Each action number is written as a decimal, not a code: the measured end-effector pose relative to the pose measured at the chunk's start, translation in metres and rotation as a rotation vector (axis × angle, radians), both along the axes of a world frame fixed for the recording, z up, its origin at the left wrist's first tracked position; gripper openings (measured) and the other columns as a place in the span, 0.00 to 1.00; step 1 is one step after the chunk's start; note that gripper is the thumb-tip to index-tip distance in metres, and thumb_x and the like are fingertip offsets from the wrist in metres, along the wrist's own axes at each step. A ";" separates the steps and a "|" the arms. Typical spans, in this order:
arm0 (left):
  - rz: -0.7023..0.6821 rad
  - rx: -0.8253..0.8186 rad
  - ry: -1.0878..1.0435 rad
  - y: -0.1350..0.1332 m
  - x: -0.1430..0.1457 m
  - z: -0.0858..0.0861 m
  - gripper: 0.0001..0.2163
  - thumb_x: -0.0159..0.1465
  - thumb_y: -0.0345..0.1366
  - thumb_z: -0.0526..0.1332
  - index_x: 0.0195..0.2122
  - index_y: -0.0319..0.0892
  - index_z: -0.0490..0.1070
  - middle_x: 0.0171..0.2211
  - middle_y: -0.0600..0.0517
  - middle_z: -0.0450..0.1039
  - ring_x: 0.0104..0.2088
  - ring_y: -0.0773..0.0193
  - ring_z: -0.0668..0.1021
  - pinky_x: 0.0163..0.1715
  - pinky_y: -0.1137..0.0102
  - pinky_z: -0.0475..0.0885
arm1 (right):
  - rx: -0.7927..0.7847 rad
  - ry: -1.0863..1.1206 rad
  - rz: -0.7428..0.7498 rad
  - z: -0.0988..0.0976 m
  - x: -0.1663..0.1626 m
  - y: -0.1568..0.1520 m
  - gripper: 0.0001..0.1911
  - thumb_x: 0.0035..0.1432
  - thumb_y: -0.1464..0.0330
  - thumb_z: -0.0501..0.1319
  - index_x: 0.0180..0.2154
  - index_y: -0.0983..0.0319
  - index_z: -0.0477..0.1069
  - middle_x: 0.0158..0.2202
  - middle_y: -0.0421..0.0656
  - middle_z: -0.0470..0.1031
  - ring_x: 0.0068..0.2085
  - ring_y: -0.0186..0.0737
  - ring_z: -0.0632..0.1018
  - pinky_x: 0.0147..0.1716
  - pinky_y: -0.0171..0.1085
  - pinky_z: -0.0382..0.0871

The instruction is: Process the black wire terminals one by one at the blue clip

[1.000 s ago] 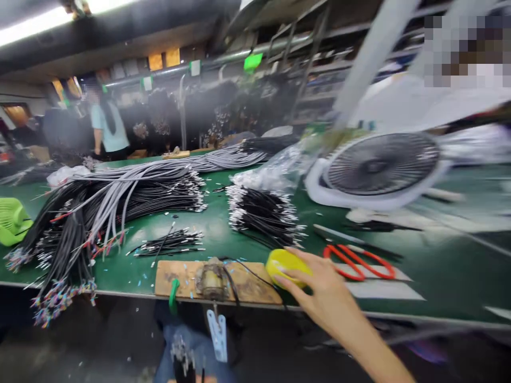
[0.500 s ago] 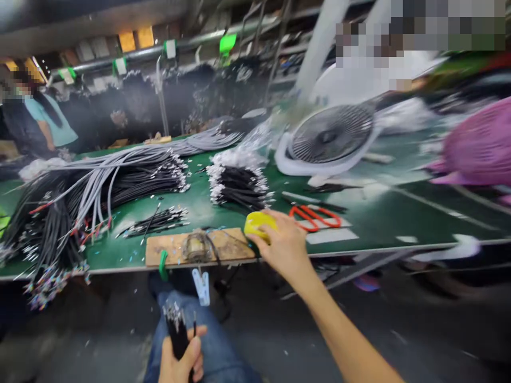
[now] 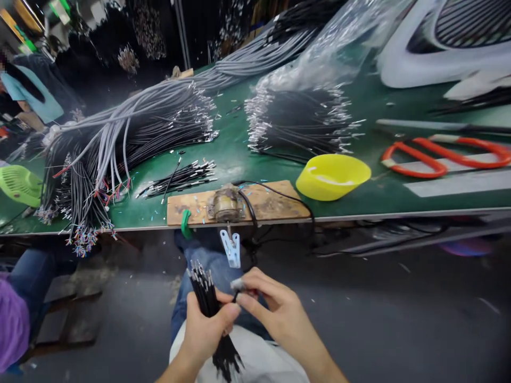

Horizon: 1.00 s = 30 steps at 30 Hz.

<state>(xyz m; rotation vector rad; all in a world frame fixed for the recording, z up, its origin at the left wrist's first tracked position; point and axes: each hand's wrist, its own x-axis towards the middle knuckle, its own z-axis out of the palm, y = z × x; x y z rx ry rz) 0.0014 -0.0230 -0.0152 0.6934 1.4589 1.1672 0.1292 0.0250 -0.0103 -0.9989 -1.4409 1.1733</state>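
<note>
Over my lap, my left hand (image 3: 209, 327) is closed around a bundle of black cables (image 3: 227, 357), their silvery ends pointing up. One cable is split off from the bundle between my hands. My right hand (image 3: 281, 311) pinches at its tip with thumb and fingers. Something whitish shows at the fingertips, too small to name, and the fingers partly hide the cable's end. Just beyond my hands, a light blue clothespin (image 3: 230, 249) hangs on the shaft of a small motor (image 3: 227, 204). That motor is fixed to a wooden board (image 3: 275, 198) at the table edge.
A yellow cup-like container (image 3: 333, 180) stands right of the board. Orange-handled scissors (image 3: 423, 157) lie further right. Behind are a stack of short black cables (image 3: 299, 119) and a heap of long cables (image 3: 159, 125). A green clip (image 3: 186, 223) grips the board. Another person's purple sleeve (image 3: 14, 322) is at left.
My right hand has left the yellow container and come down to my left hand, pinching the single cable. The view has tipped down and closer to the table.
</note>
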 end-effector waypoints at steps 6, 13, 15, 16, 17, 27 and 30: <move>-0.003 0.009 0.051 0.005 0.000 0.007 0.12 0.46 0.40 0.70 0.26 0.36 0.76 0.25 0.49 0.73 0.26 0.65 0.71 0.30 0.70 0.68 | 0.022 0.040 -0.042 -0.001 -0.001 0.006 0.13 0.54 0.65 0.61 0.19 0.60 0.70 0.19 0.40 0.65 0.23 0.39 0.67 0.24 0.37 0.63; -0.010 -0.058 -0.109 0.011 0.013 -0.005 0.21 0.49 0.54 0.64 0.29 0.41 0.65 0.16 0.60 0.58 0.13 0.77 0.57 0.14 0.75 0.55 | -0.062 0.282 -0.246 -0.011 -0.023 -0.002 0.11 0.54 0.66 0.61 0.21 0.59 0.71 0.21 0.40 0.65 0.26 0.39 0.67 0.25 0.36 0.61; -0.026 -0.075 -0.152 0.012 0.013 -0.005 0.22 0.48 0.56 0.64 0.29 0.42 0.63 0.18 0.58 0.62 0.13 0.78 0.58 0.14 0.75 0.55 | -0.245 0.480 -0.095 -0.014 -0.025 0.000 0.13 0.53 0.60 0.62 0.22 0.60 0.73 0.22 0.41 0.66 0.24 0.38 0.67 0.23 0.36 0.61; -0.035 -0.084 -0.168 0.013 0.012 -0.004 0.23 0.47 0.57 0.64 0.29 0.42 0.63 0.19 0.57 0.64 0.13 0.78 0.59 0.14 0.75 0.56 | -0.332 0.557 -0.009 -0.015 -0.025 0.002 0.14 0.52 0.58 0.62 0.23 0.60 0.74 0.22 0.41 0.66 0.22 0.37 0.66 0.21 0.35 0.61; -0.045 -0.093 -0.178 0.013 0.011 -0.003 0.23 0.47 0.57 0.64 0.28 0.42 0.63 0.20 0.55 0.65 0.13 0.78 0.59 0.13 0.75 0.56 | -0.404 0.607 0.056 -0.016 -0.024 0.004 0.15 0.51 0.56 0.62 0.23 0.61 0.75 0.22 0.41 0.66 0.21 0.35 0.65 0.20 0.35 0.61; -0.087 -0.141 -0.167 0.018 0.001 0.005 0.18 0.48 0.51 0.66 0.26 0.42 0.66 0.20 0.55 0.69 0.12 0.79 0.59 0.14 0.76 0.54 | -0.318 0.417 0.058 -0.011 -0.012 0.012 0.13 0.50 0.60 0.65 0.22 0.61 0.70 0.22 0.39 0.65 0.23 0.36 0.67 0.22 0.34 0.64; -0.053 -0.124 -0.091 0.016 0.002 0.004 0.17 0.46 0.50 0.68 0.27 0.43 0.67 0.20 0.56 0.69 0.13 0.76 0.62 0.15 0.75 0.58 | -0.401 0.487 0.031 -0.014 -0.021 0.006 0.16 0.51 0.57 0.63 0.21 0.61 0.66 0.20 0.37 0.62 0.22 0.35 0.66 0.21 0.33 0.63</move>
